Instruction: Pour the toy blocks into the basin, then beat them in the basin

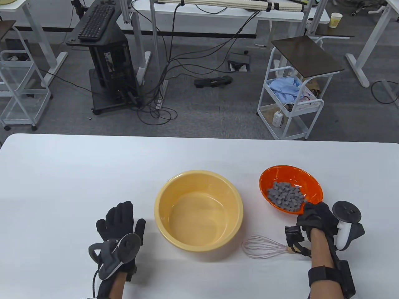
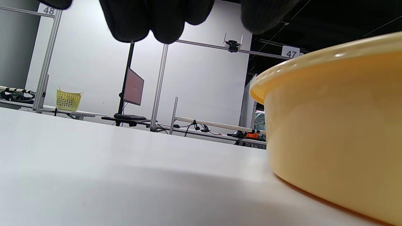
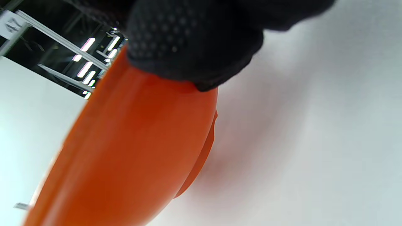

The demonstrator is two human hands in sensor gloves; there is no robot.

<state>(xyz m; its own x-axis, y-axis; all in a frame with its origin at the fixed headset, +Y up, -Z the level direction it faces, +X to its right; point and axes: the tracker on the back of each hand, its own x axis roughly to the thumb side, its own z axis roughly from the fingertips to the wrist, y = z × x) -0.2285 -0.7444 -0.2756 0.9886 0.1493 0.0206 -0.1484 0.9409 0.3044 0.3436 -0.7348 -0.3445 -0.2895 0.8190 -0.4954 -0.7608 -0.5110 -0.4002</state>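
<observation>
White worktop (image 1: 62, 174): right hand (image 1: 314, 218) is gripping the tilted orange bowl (image 1: 308, 177) of blocks (image 1: 285, 196); left hand (image 1: 120, 221) is lying flat, empty. Basin (image 1: 162, 193) still empty, whisk (image 1: 265, 248) untouched.

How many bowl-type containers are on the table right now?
2. The yellow basin sits mid-table, empty. The orange bowl of grey blocks is right of it, tilted, gripped by the right hand.

Grey carpet floor (image 1: 199, 102) with tangled cables (image 1: 168, 71), white carts (image 1: 290, 106) and desks (image 1: 237, 12).
</observation>
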